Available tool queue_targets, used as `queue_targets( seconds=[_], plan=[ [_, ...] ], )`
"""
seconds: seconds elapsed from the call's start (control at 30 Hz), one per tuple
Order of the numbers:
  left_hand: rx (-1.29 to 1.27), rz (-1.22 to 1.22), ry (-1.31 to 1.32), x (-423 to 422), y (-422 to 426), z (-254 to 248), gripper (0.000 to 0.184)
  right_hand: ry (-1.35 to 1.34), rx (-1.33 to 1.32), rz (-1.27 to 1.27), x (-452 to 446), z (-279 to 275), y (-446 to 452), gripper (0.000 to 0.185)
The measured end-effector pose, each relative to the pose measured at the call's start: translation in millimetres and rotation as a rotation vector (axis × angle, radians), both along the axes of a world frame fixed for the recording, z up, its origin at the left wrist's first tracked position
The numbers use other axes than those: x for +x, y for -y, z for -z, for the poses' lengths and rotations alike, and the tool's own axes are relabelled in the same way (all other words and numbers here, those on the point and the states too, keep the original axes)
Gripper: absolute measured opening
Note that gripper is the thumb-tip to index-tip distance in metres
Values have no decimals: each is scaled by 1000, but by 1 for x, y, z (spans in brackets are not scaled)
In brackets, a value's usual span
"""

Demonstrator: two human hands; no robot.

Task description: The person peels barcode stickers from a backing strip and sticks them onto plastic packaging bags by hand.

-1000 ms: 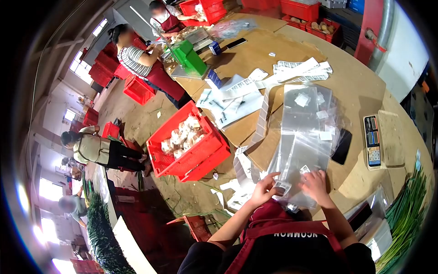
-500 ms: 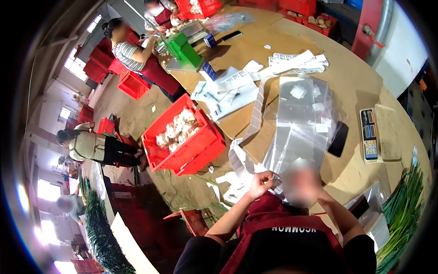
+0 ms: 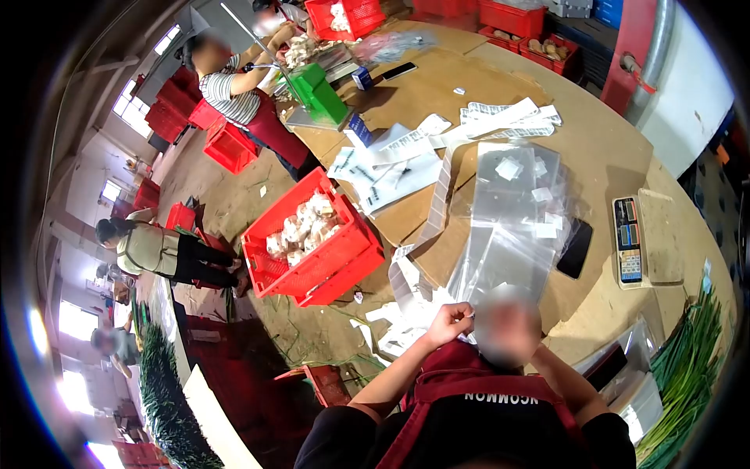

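Note:
My left hand [image 3: 451, 323] is closed in a pinch in front of my apron, at the near edge of the table. A small pale label [image 3: 470, 316] shows at its fingertips, partly lost against the blur. My right hand [image 3: 509, 332] is beside it, smeared by a blurred patch, so its fingers cannot be made out. Just beyond both hands lies a stack of clear plastic bags [image 3: 500, 250] with several small white squares on it. A long strip of labels [image 3: 440, 199] runs down the table to crumpled white backing paper [image 3: 406, 324] beside my left hand.
A red crate [image 3: 344, 270] of white produce stands left of the table. On the right are a black phone [image 3: 575, 248], a scale [image 3: 628, 241] and long green stalks [image 3: 687, 367]. A green device [image 3: 320, 98] sits near two co-workers at the far end.
My hands have shifted slightly down and left in view, and the printed label at my left fingertips shows less. The striped-sleeved co-worker has raised their arms toward the produce.

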State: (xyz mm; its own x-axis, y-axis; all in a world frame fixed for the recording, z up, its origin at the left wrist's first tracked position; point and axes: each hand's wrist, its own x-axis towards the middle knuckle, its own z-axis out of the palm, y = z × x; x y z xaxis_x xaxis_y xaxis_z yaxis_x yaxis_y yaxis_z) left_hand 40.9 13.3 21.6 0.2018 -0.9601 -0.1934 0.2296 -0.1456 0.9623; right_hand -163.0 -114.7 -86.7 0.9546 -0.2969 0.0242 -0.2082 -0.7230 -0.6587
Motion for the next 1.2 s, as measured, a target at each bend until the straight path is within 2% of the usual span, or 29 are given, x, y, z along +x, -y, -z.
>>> queue_targets(
  seconds=[0.13,0.2,0.27,0.33,0.4,0.43,0.47,0.5,0.53,0.57,0.6,0.67,0.7,0.73,0.8,0.83,0.93,0.97,1.03,1.07,1.13,1.2],
  plan=[
    [18,47,49,-3,0,-5,8,-1,177,96,7,-4,-2,17],
    [-65,29,178,-4,-3,14,11,-61,-194,82,7,-13,-6,12],
    [-14,32,155,-3,-4,1,12,16,-187,100,5,-2,-5,14],
    [9,2,67,-4,-6,2,9,20,-105,4,8,-33,8,12],
    [52,47,80,-2,-8,3,6,-327,676,198,12,-49,46,9],
    [72,46,132,-3,-8,6,5,124,759,376,8,-51,63,9],
    [102,73,205,-3,-8,4,4,521,932,598,12,-82,82,12],
    [119,80,237,-4,-7,4,4,796,713,839,14,-106,104,11],
    [133,83,270,-5,-7,3,6,1096,446,957,17,-128,121,10],
    [131,90,269,-7,-7,4,6,1134,320,1145,17,-146,125,11],
    [145,79,258,-8,-7,7,5,1136,315,1148,19,-150,115,11],
    [157,68,244,-9,-5,13,5,786,30,940,19,-153,78,17],
    [124,82,206,-10,-3,18,5,706,-331,672,18,-141,65,21],
    [92,97,168,-12,-2,21,6,595,167,408,21,-111,45,19],
    [81,152,241,-18,5,9,7,221,401,242,18,-79,5,17],
    [68,208,317,-19,8,1,7,110,654,185,18,-84,-6,18],
    [89,266,433,-18,13,-9,8,109,1094,309,21,-77,-16,18],
    [151,314,416,-15,12,-7,12,107,1098,310,22,-76,-14,18],
    [176,299,396,-16,8,-7,11,-117,1199,252,23,-78,-9,16],
    [194,283,380,-17,7,-8,11,-120,1200,253,24,-80,-10,16],
    [176,268,421,-17,3,-10,12,-46,1540,376,27,-81,-12,18],
    [157,254,465,-13,-1,-8,12,-42,1484,312,29,-80,-12,21]
  ],
)
